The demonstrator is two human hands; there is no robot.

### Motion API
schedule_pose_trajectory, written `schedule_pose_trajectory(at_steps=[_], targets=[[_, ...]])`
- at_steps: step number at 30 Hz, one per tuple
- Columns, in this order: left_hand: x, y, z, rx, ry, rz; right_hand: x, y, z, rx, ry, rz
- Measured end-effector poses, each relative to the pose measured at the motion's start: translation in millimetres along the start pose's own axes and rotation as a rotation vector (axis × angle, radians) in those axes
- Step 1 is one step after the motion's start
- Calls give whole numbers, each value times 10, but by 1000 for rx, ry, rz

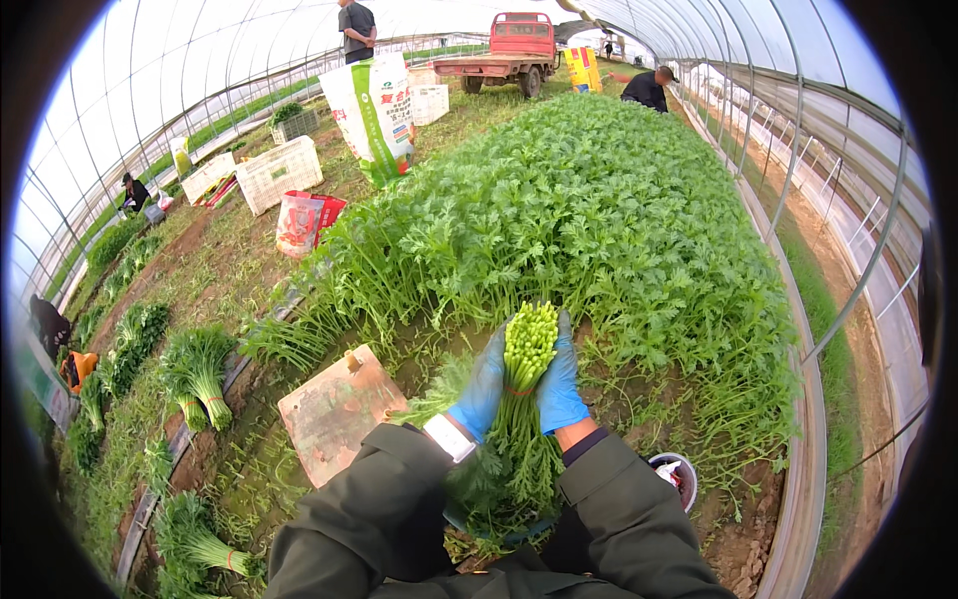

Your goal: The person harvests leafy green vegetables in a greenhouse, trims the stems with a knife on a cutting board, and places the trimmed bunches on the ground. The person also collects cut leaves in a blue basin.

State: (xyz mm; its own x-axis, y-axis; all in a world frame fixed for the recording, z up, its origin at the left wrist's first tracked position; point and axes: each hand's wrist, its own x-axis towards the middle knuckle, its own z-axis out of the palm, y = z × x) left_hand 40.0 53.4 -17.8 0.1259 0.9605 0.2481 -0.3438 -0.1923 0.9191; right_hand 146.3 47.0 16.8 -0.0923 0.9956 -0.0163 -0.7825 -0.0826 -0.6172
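Between my two blue-gloved hands is a bundle of leafy greens (530, 348), its pale cut stem ends up and its leaves hanging down. A thin red band circles the stems. My left hand (481, 389) presses against the bundle's left side, and my right hand (563, 385) against its right side. Both palms face inward with the fingers pointing away from me. Below the leaves, part of a dark basin (535, 530) shows near my lap. To the left, a worn flat board (340, 412) with a knob-like handle lies on the soil.
A dense bed of uncut greens (576, 202) stands ahead. Banded bundles (198, 374) lie at left beside a plastic-edged strip. A small bucket (677, 475) sits by my right forearm. Crates (278, 174), sacks (378, 112), a red cargo vehicle (516, 49) and several people are farther off.
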Motion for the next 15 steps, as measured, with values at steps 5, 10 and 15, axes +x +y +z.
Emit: schedule_pose_trajectory(at_steps=[5, 10, 15], targets=[[109, 165, -238, -808, 79, -211, -95, 335, 26, -394, -82, -259], [10, 150, -8, -212, 85, -140, -34, 204, -67, -97, -13, -140], [-60, 330, -27, -150, -291, -77, 20, -59, -64, -52, -95, -145]])
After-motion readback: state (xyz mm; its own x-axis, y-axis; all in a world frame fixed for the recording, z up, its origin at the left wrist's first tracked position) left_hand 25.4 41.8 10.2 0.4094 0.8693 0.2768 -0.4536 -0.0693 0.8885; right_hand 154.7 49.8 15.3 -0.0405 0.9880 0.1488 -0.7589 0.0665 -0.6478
